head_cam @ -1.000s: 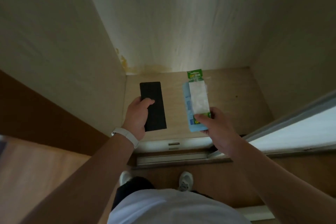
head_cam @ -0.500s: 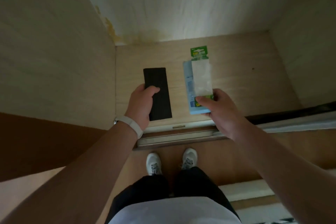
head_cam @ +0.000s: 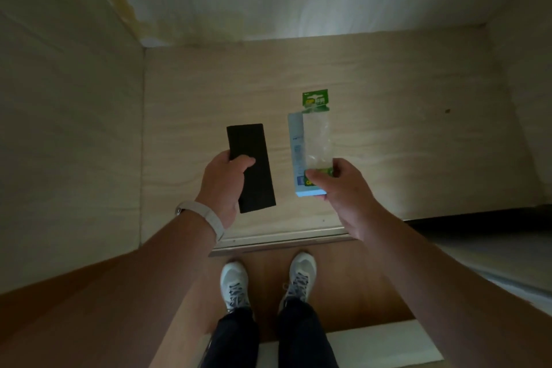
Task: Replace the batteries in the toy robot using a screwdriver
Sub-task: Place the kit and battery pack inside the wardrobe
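We see left hand [head_cam: 222, 185] gripping black case [head_cam: 251, 158], right hand [head_cam: 343, 191] pinching battery pack [head_cam: 316, 134] plus blue box [head_cam: 295, 152] by their near ends, over cupboard floor [head_cam: 388, 143] near its front edge; toy robot unseen. Risk: 1 pinch on 2 items, pack could slip

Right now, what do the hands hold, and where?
Left hand: black case, left edge. Right hand: battery pack over blue box, near end.

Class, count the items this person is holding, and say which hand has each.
3. A black case in the left hand; a light blue box and, on it, a clear green-topped packet, both in the right hand. More could hide beneath the box.
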### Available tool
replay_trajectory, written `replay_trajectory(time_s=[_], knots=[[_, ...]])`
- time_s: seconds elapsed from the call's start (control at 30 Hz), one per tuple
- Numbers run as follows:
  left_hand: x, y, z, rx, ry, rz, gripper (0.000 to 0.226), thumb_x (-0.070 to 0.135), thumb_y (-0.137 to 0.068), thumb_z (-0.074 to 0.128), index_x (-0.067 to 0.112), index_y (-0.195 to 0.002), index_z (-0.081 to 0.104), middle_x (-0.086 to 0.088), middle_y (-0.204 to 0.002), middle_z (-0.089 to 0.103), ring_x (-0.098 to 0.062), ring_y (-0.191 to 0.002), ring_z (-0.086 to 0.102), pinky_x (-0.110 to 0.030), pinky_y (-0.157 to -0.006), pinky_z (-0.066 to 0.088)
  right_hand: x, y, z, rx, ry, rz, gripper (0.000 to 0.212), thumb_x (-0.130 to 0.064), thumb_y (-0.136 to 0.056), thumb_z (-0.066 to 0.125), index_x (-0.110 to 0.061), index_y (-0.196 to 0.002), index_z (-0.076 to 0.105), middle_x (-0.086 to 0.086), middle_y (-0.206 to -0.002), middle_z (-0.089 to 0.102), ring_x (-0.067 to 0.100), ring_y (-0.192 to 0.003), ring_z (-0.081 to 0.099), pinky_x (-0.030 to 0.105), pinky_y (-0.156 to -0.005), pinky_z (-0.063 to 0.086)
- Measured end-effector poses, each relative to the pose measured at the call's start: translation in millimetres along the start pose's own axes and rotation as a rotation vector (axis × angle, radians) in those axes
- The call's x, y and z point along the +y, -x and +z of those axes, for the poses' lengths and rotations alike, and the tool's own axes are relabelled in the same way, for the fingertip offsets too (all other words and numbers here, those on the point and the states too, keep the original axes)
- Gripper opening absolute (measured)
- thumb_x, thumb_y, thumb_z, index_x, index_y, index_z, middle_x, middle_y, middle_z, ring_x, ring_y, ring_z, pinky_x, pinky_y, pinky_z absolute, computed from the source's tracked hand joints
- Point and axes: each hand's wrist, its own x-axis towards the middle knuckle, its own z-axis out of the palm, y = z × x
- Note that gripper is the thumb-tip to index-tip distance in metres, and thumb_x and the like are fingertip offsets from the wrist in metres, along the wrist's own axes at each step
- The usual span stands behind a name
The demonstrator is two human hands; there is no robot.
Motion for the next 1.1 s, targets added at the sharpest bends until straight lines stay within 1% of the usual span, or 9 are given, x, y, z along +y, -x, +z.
replay_trajectory(time_s=[0.1,0.27,0.47,0.53,0.6,0.73,0.87,1.0,1.1], knots=[[-5,-35,6,0.005,-0.064,0.009,0.008,0.021,-0.094,0.065,0.023,-0.101,0.064,-0.011,-0.104,0.071,-0.027,-0.088,0.072,-0.037,-0.064,0.06,10,-37,3,-0.006,0.038,0.014,0.026,-0.025,-0.083,0.075,-0.016,-0.104,0.063,0.01,-0.102,0.071,0.027,-0.097,0.069,0.052,-0.089,0.057],[-14,-79,12,0.041,-0.139,0.009,0.006,0.02,-0.095,0.064,0.023,-0.1,0.063,-0.008,-0.097,0.069,-0.023,-0.081,0.069,-0.023,-0.043,0.053,26,-79,9,-0.015,0.086,0.037,0.029,-0.024,-0.082,0.076,-0.014,-0.107,0.064,0.01,-0.104,0.071,0.027,-0.098,0.069,0.054,-0.092,0.054],[-21,-105,12,0.065,-0.13,-0.029,0.01,0.022,-0.095,0.065,0.021,-0.104,0.064,-0.009,-0.102,0.07,-0.025,-0.087,0.07,-0.026,-0.049,0.056,30,-101,17,-0.055,0.105,0.032,0.027,-0.024,-0.083,0.075,-0.015,-0.106,0.066,0.008,-0.103,0.073,0.027,-0.097,0.07,0.054,-0.09,0.056],[-21,-108,11,0.08,-0.131,-0.02,0.005,0.023,-0.094,0.066,0.024,-0.099,0.064,-0.007,-0.101,0.071,-0.024,-0.086,0.071,-0.027,-0.051,0.056,29,-102,18,-0.035,0.153,0.0,0.026,-0.029,-0.081,0.075,-0.017,-0.104,0.067,0.003,-0.097,0.073,0.021,-0.09,0.071,0.043,-0.081,0.06],[-21,-108,10,0.098,-0.133,0.004,0.005,0.021,-0.093,0.067,0.026,-0.095,0.065,-0.006,-0.097,0.072,-0.021,-0.08,0.072,-0.025,-0.048,0.055,29,-99,17,0.011,0.233,-0.045,0.022,-0.034,-0.08,0.073,-0.022,-0.098,0.068,-0.007,-0.084,0.072,0.007,-0.075,0.068,0.02,-0.057,0.054],[-22,-107,8,0.129,-0.198,0.061,0.009,0.024,-0.092,0.07,0.03,-0.096,0.065,-0.002,-0.095,0.072,-0.02,-0.08,0.072,-0.024,-0.047,0.055,29,-94,12,0.078,0.324,-0.117,0.012,-0.031,-0.079,0.074,-0.021,-0.075,0.069,-0.016,-0.061,0.068,-0.003,-0.053,0.061,0.01,-0.039,0.036],[-24,-110,4,0.203,-0.349,0.119,0.02,0.029,-0.09,0.073,0.024,-0.107,0.064,-0.001,-0.098,0.07,-0.021,-0.085,0.07,-0.035,-0.062,0.061,28,-93,5,0.127,0.342,-0.152,0.01,-0.027,-0.08,0.073,-0.018,-0.075,0.071,-0.011,-0.066,0.07,0.002,-0.059,0.064,0.014,-0.045,0.039],[-25,-107,4,0.273,-0.513,0.165,0.02,0.036,-0.089,0.072,0.022,-0.097,0.06,0.003,-0.087,0.064,-0.01,-0.072,0.061,-0.013,-0.039,0.043,25,-93,-1,0.151,0.302,-0.146,0.004,-0.02,-0.083,0.069,-0.023,-0.084,0.071,-0.002,-0.076,0.072,0.016,-0.072,0.067,0.032,-0.061,0.049],[-27,-104,6,0.296,-0.599,0.171,0.024,0.039,-0.089,0.071,0.027,-0.083,0.051,0.004,-0.085,0.06,-0.008,-0.07,0.056,-0.021,-0.047,0.039,25,-89,-9,0.198,0.272,-0.154,0.012,-0.02,-0.083,0.07,-0.031,-0.083,0.064,-0.009,-0.078,0.071,0.007,-0.072,0.066,0.026,-0.06,0.047]])
